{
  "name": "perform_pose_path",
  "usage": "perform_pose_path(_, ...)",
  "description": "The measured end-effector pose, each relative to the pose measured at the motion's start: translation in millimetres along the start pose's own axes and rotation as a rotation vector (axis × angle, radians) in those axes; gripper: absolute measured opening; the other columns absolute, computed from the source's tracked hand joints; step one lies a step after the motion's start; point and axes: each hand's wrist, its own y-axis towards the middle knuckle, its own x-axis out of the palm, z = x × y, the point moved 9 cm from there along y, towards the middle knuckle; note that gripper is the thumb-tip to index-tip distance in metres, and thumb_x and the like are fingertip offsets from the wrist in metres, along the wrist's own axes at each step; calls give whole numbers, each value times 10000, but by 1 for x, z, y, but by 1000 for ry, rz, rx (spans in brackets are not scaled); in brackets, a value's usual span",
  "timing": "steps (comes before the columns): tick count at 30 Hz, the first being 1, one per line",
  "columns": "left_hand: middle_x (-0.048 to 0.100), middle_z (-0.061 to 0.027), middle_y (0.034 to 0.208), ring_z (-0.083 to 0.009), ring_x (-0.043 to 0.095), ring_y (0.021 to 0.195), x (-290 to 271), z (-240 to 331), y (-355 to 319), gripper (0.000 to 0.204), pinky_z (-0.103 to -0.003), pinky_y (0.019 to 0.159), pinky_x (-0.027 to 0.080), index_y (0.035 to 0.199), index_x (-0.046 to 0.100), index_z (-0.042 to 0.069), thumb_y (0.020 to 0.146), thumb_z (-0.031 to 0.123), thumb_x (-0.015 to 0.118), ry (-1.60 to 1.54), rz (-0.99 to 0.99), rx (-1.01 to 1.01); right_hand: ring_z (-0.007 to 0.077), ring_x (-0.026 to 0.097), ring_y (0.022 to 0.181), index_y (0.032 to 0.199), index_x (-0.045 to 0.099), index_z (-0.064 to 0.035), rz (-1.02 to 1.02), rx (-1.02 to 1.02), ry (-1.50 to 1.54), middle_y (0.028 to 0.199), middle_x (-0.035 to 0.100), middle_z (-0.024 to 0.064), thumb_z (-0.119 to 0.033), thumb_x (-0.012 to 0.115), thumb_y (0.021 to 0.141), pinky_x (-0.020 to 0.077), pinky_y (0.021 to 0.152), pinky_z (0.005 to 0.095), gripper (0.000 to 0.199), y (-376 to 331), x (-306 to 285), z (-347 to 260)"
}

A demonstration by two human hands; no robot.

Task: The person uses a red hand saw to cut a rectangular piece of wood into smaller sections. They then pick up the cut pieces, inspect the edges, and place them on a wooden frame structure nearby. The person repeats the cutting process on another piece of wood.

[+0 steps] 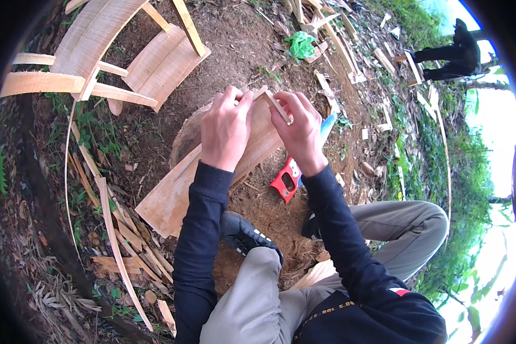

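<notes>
A broad wooden plank (169, 206) lies slanted across a tree stump (183, 135) in front of me. Above the plank, my left hand (228, 129) is closed around a thin wooden strip (184, 164), which runs down along the board. My right hand (300, 126) pinches a short narrow stick (277, 106), its upper end close to the tip of the strip; whether the two touch I cannot tell. Beside my right wrist, a handsaw with a red handle (284, 182) lies on the soil, its blade partly hidden by my hand and forearm.
A wooden frame with a wide board (94, 31) and legs stands at the upper left, next to another board (166, 66). Offcuts (135, 241) lie to the left, and a green plastic bag (300, 46) lies farther off. A dark animal (461, 51) stands at the upper right.
</notes>
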Motion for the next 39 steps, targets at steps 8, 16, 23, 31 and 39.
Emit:
perform_pose_path(8,635,-68,1096,-259,659,955,9,-4,-1,305,-387,772,574,1218,678,120,915,96,660,42,-41,-27,140,681,820,1116,708,-65,-135,237,302,915,690,48,-146,865,783,559,720,274,377,-20,-14,48)
perform_pose_path(16,573,-42,1380,-237,644,999,30,11,-2,511,-353,888,591,1320,670,243,865,23,593,210,-185,199,163,651,882,1161,710,-55,-208,136,107,1032,673,60,-173,879,757,540,742,299,453,-37,-14,26)
perform_pose_path(23,590,-95,1369,-237,655,1010,17,1,4,389,-361,887,581,1252,692,163,894,52,588,154,-111,211,212,647,975,1184,695,-70,-197,-48,26,1140,669,88,-213,888,740,534,821,347,504,-44,-13,23)
perform_pose_path(31,602,-99,1268,-268,634,1092,23,5,2,429,-379,972,551,1270,678,133,883,-2,552,134,-212,180,301,625,1069,1114,667,-43,-138,79,160,1120,636,112,-181,878,726,508,933,413,463,-45,-21,18)
perform_pose_path(39,636,-136,1167,-312,627,1070,19,-2,12,407,-416,931,538,1295,644,104,898,18,622,-172,-152,37,317,626,825,985,653,-33,92,-18,-16,883,636,116,-47,769,787,512,760,425,230,-31,-8,-1)
